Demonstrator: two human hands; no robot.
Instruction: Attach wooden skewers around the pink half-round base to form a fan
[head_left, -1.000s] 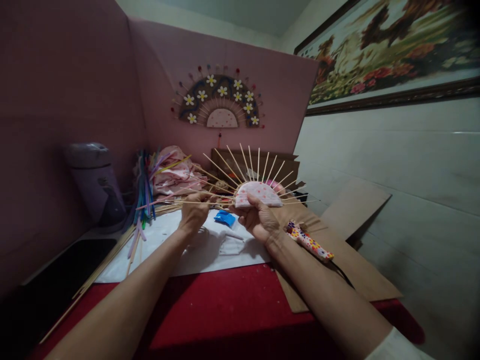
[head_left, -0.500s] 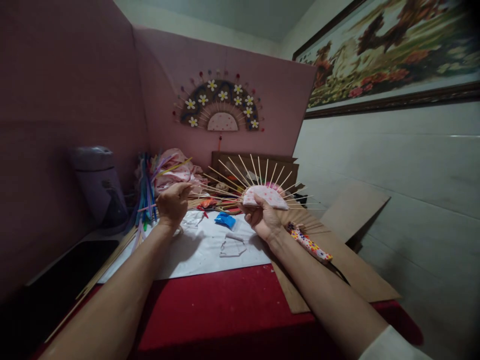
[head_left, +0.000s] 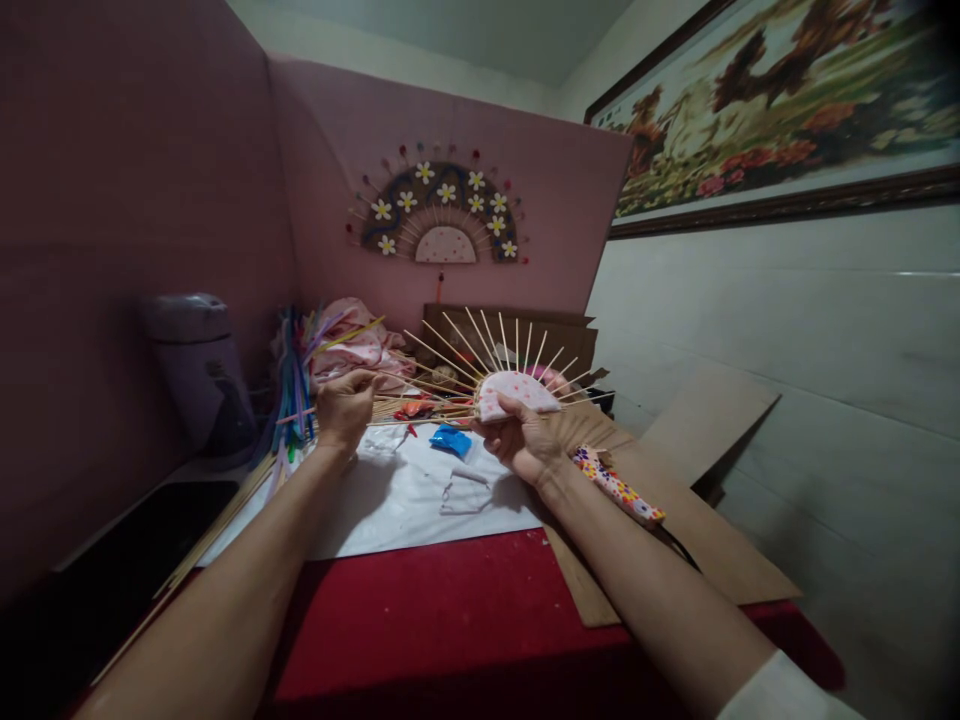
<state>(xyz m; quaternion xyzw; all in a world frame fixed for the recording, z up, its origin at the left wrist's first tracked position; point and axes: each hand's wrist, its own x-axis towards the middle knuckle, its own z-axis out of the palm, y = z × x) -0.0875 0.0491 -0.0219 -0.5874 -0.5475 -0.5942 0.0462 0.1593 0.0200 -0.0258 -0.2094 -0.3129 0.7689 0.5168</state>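
My right hand grips a handmade fan frame by its half-round base, which is covered in white cloth with pink spots. The thumb lies on the front of the base, and the other fingers are partly hidden behind and below it. Thin wooden sticks spread out from the base like rays. To the left, my left hand is closed in a pinch, its fingertips at the outer ends of the leftmost sticks. Whatever lies between those fingertips is too small to make out.
A blue packet and an orange packet lie by white paper. Coloured pipe cleaners stand left. Cardboard and a flower-patterned object with a dark cord are right. A finished fan hangs behind.
The fan frame in my right hand has shifted slightly left, bringing its leftmost sticks closer to my left hand. My left hand has barely moved and stays pinched.
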